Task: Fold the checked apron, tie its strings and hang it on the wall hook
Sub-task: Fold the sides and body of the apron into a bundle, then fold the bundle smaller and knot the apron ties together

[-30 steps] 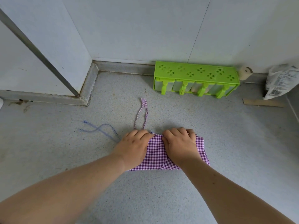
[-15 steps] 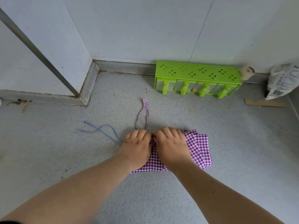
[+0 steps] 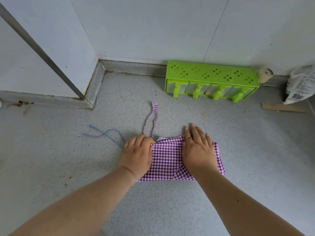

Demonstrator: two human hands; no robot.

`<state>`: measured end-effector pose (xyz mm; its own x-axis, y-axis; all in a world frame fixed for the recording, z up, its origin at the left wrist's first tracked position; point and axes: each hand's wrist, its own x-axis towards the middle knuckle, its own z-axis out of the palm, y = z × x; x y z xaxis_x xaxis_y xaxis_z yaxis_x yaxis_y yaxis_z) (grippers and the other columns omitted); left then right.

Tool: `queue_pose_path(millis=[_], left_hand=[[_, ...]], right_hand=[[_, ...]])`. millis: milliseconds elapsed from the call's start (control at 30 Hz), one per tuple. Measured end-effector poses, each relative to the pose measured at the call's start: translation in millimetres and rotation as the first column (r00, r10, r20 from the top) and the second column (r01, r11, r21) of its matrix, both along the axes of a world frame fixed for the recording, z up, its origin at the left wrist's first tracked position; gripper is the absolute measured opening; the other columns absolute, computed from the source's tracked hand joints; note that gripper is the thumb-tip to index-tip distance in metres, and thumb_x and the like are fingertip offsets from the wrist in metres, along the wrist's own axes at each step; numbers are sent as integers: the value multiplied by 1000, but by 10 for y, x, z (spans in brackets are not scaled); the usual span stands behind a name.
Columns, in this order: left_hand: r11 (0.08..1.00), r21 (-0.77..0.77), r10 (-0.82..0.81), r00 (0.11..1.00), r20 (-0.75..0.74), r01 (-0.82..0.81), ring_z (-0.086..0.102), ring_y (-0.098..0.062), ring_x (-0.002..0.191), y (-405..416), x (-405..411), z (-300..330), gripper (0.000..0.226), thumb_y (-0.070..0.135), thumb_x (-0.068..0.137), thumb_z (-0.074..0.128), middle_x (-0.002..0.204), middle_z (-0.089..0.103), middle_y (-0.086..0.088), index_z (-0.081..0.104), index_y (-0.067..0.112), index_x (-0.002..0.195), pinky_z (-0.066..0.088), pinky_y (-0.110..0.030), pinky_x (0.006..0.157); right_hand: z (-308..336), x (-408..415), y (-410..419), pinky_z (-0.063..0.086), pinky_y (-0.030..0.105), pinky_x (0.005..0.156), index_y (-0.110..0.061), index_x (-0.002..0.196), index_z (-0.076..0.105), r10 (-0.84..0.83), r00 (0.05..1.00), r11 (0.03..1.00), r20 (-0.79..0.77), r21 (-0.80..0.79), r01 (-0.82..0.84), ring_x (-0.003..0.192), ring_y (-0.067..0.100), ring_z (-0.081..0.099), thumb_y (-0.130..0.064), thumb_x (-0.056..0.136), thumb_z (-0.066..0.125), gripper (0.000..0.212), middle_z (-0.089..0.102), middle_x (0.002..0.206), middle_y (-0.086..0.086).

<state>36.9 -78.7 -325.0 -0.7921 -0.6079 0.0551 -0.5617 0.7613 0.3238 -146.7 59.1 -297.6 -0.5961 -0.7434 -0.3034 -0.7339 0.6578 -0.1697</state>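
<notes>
The checked apron (image 3: pixel 167 160) lies folded into a small flat pad on the floor (image 3: pixel 170 210), close in front of the person, and it is longer from left to right than from near to far. The left hand (image 3: pixel 138 154) sits on the pad's left end, with its fingers curled and bunching the cloth at the far left corner. That is just where the strings come out. The checked loop (image 3: pixel 151 120) runs away from that corner toward the far wall, and the blue string (image 3: pixel 105 136) trails off to the left. So the left hand is the nearer one to both strings, touching where they start. The right hand (image 3: pixel 197 149) lies flat on the right half of the pad, fingers straight and a little spread, pointing far, with the fingertips past the far edge. It looks like it is pressing the fold down. No wall hook can be seen here.
</notes>
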Motion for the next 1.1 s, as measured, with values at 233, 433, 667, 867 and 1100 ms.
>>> queue_pose_path(millis=[233,433,667,867,1100], left_hand=[[1000,7,-10,996,-86,10,58,-21,98,-30,12,-65,21,21,96,46,103,63,2,65,20,105,51,-39,90],[999,53,15,994,-112,-9,59,-24,104,-28,35,-104,27,23,93,45,115,60,-2,69,17,104,51,-41,95],[998,65,-3,994,-109,10,57,-19,110,-48,26,-76,30,25,95,44,117,63,4,71,19,107,51,-40,101],[998,61,-12,992,-127,20,59,-21,104,-52,32,-63,29,23,95,43,106,66,3,70,19,105,53,-40,97],[997,74,4,992,-123,5,56,-23,94,-68,18,-123,14,16,94,50,95,62,3,63,20,99,53,-42,90]], right_hand=[[216,55,-432,31,49,116,-36,151,42,377,923,902,-72,-197,-384,142,28,41,-25,103,39,49,35,160,-1],[183,-25,-994,50,48,100,-28,126,58,507,859,856,-66,-78,-511,120,28,53,-24,100,56,26,37,142,1],[252,-143,-888,55,41,73,-21,111,50,563,821,826,-93,20,-564,82,22,57,-16,103,45,11,54,95,-2],[567,-205,-885,48,37,67,-22,100,46,533,842,846,-79,44,-531,84,21,54,-21,103,55,8,51,87,-4],[996,516,-665,51,40,77,-2,116,55,439,894,885,-88,213,-413,87,28,53,-9,98,48,20,48,97,14]])
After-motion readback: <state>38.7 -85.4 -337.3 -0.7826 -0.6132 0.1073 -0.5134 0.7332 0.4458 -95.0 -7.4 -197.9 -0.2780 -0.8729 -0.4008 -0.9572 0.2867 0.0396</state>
